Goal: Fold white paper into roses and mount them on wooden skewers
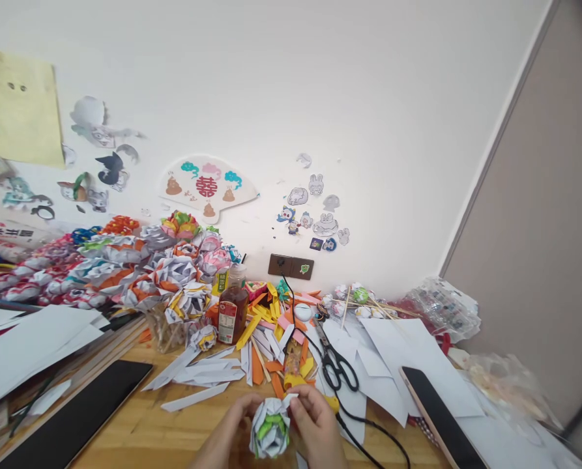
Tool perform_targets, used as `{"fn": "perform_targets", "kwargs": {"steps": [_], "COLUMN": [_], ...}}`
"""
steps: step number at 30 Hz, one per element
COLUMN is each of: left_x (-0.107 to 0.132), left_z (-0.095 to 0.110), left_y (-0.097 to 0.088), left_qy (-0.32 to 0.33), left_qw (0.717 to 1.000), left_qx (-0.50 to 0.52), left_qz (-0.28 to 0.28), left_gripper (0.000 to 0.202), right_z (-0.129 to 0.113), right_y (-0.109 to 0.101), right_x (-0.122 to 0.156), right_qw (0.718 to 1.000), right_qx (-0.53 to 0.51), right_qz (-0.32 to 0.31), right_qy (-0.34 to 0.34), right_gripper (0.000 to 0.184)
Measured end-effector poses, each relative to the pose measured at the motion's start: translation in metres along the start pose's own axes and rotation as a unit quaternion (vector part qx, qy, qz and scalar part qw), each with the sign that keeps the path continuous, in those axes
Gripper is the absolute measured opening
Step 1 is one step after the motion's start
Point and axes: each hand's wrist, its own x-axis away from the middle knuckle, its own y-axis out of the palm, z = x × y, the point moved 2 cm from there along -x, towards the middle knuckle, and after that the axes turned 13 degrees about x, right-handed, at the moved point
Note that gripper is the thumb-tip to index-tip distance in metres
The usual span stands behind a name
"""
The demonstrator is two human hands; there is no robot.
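Paper flower [270,428], round, folded in white and green, is being held toward the brown wooden desk's [144,423] near edge; the left hand [228,433] is gripping its left side; the right hand [319,425], nearer, is pinching the slim white paper tip [291,397] angling from its upper right.

it's just one head-worn cam, looking forward and down over the surface [144,417] from this side of the brown bottle [232,317], pretty close to the left hand [229,433] and right hand [319,426] before it, farther from the wall [369,85] behind it
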Motion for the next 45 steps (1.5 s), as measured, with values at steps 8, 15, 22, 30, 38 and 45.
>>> {"fn": "perform_targets", "kwargs": {"steps": [8, 15, 22, 30, 38, 45], "left_x": [-0.007, -0.013, -0.016, -0.021, -0.021, -0.021], "left_z": [0.021, 0.035, 0.034, 0.019, 0.017, 0.036], "left_y": [0.0, 0.014, 0.01, -0.004, -0.008, 0.005], "left_qy": [-0.054, -0.052, -0.088, -0.173, -0.167, -0.114], "left_qw": [0.995, 0.996, 0.993, 0.984, 0.976, 0.962], "left_qx": [-0.071, -0.054, -0.045, -0.036, -0.142, -0.247], "left_qz": [0.054, 0.051, 0.067, 0.027, 0.0, -0.008], "left_gripper": [0.051, 0.051, 0.051, 0.049, 0.029, 0.019], "right_z": [-0.008, -0.023, -0.036, -0.024, -0.032, -0.045], "right_y": [0.004, 0.009, 0.013, 0.014, 0.013, 0.015], "right_x": [0.005, 0.008, 0.009, 0.002, 0.005, 0.006], "right_qw": [0.983, 0.964, 0.971, 0.972, 0.956, 0.941], "right_qx": [0.143, 0.212, 0.233, 0.111, 0.202, 0.29], "right_qz": [-0.02, -0.011, -0.037, -0.188, -0.192, -0.176], "right_qy": [-0.114, -0.163, -0.048, 0.091, 0.089, 0.006], "right_gripper": [0.021, 0.016, 0.009, 0.017, 0.016, 0.013]}}
